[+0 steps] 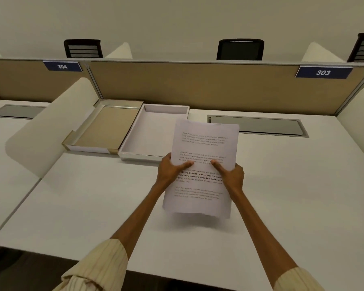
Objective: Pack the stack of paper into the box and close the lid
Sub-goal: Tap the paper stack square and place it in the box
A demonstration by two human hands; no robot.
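We hold the stack of paper (202,164) above the bench (93,206), our left hand (169,170) and right hand (231,175) gripping its side edges, thumbs on top, arms outstretched, near the open box (147,133).

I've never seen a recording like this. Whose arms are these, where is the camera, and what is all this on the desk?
There is no machine here: a person wears a wide-angle camera on the head, so this single picture looks forward and down at their own arms. The left hand and right hand together hold a stack of paper with printed text, lifted above the white desk, thumbs on top. Behind it lie two shallow trays side by side: the open white box, empty, and left of it what seems to be its lid, inside up. Further back are a tan divider panel with number signs, and chair backs beyond. The paper is not yet in the box.
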